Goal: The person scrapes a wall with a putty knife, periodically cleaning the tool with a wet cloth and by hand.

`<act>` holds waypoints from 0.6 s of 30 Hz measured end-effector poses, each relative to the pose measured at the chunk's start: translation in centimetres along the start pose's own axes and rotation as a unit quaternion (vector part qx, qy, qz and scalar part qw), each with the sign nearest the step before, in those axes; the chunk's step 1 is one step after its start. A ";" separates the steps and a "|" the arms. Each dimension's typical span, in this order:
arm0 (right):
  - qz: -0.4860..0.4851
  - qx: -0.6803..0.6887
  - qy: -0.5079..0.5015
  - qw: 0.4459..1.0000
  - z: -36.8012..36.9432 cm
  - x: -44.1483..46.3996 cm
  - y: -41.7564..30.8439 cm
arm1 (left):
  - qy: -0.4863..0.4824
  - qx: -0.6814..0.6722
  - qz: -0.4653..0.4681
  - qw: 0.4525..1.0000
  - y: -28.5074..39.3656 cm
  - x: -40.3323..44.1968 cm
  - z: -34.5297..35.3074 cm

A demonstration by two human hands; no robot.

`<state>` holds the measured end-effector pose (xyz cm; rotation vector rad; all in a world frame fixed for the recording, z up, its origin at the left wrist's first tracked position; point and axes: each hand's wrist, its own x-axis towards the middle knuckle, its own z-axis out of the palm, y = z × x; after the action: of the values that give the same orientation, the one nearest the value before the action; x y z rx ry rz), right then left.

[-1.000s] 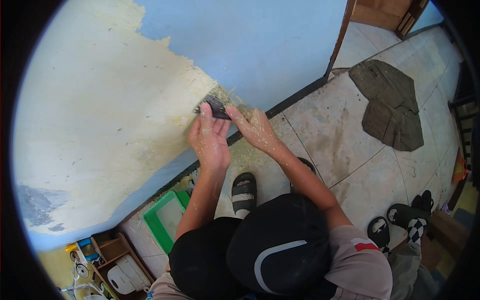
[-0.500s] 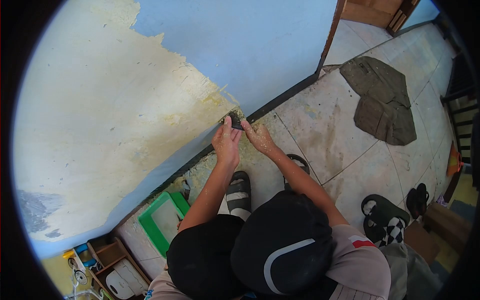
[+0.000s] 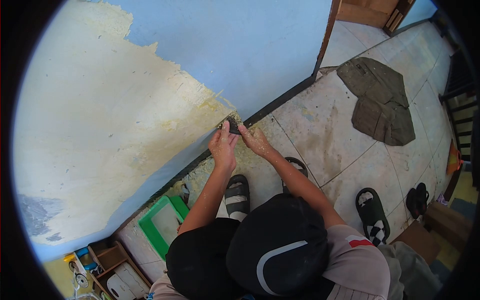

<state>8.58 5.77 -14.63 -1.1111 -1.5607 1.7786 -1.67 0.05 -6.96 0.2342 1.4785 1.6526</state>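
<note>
Both hands grip a dark, flat scraper [image 3: 233,125] at the lower edge of the wall. My left hand [image 3: 223,148] has its thumb on top of the tool and its fingers beneath. My right hand [image 3: 256,140] pinches the tool's other end, with paint flakes on its skin. Pale yellow flakes cover the tool's front edge, which lies against the wall. Blue paint [image 3: 225,50] remains on the upper right, and a cream stripped area [image 3: 100,110] spreads over the left.
A green tray [image 3: 148,230] sits on the floor near the wall. Dark cloth [image 3: 382,102] lies on the tiles. A wooden shelf [image 3: 117,255] stands lower left. Another person's sandaled foot [image 3: 370,210] is at right, near a pair of dark sandals [image 3: 417,200].
The hands and scraper have moved down the wall to its bottom edge. The other person's feet have shifted at the right.
</note>
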 end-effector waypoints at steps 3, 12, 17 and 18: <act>0.008 -0.021 0.003 1.000 -0.4 -0.3 -0.5 | 0.008 -0.009 -0.001 1.000 0.2 -0.2 0.2; -0.009 -0.008 0.015 1.000 -0.1 -0.9 -2.0 | -0.004 -0.026 0.010 1.000 0.8 -0.6 0.3; 0.036 -0.050 -0.020 0.998 -0.3 0.3 -2.6 | 0.024 -0.037 0.013 0.999 2.9 -1.6 1.9; -0.030 -0.032 0.003 0.999 -0.5 0.1 -5.0 | 0.027 -0.037 0.011 0.999 3.6 -1.7 2.1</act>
<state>8.32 7.16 -9.82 -1.0873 -1.6395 1.6955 -0.98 0.75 -2.60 0.1681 1.4552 1.7406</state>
